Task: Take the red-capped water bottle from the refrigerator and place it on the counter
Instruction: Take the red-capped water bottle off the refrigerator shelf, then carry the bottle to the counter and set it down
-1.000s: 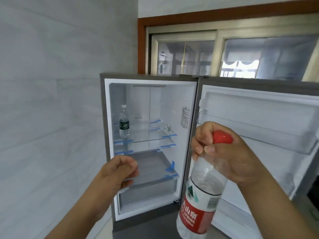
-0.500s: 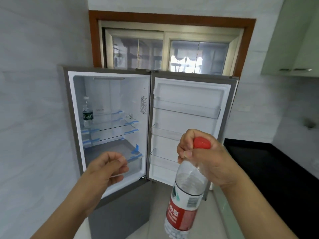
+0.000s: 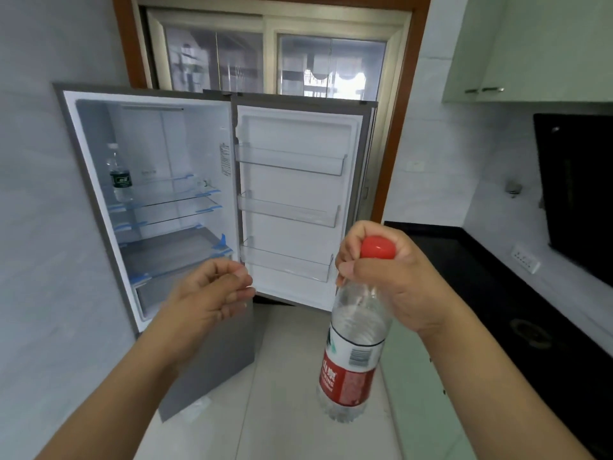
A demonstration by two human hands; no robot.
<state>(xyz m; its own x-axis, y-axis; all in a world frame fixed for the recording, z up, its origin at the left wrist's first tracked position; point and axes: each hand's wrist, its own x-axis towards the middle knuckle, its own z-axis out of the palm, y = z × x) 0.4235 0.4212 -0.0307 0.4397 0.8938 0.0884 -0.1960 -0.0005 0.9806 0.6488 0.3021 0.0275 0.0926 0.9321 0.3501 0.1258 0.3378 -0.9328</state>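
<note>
My right hand [image 3: 391, 280] grips the neck of the red-capped water bottle [image 3: 351, 353], a clear bottle with a red and white label, which hangs tilted in the air above the floor. It is out of the refrigerator [image 3: 149, 180], whose door [image 3: 298, 200] stands wide open. My left hand [image 3: 212, 293] hovers in front of the fridge's lower shelves with its fingers loosely curled and nothing in it. The black counter [image 3: 497, 293] runs along the right wall, to the right of the bottle.
A second clear bottle with a dark label [image 3: 119, 175] stands on the fridge's upper glass shelf. A window [image 3: 272, 58] is behind the fridge. Pale green wall cabinets [image 3: 530, 48] hang above the counter, and a black panel [image 3: 580, 194] is on the right wall.
The view has swung right and pulled back from the fridge, bringing the black counter into sight. My right hand has kept hold of the bottle; my left hand has stayed empty.
</note>
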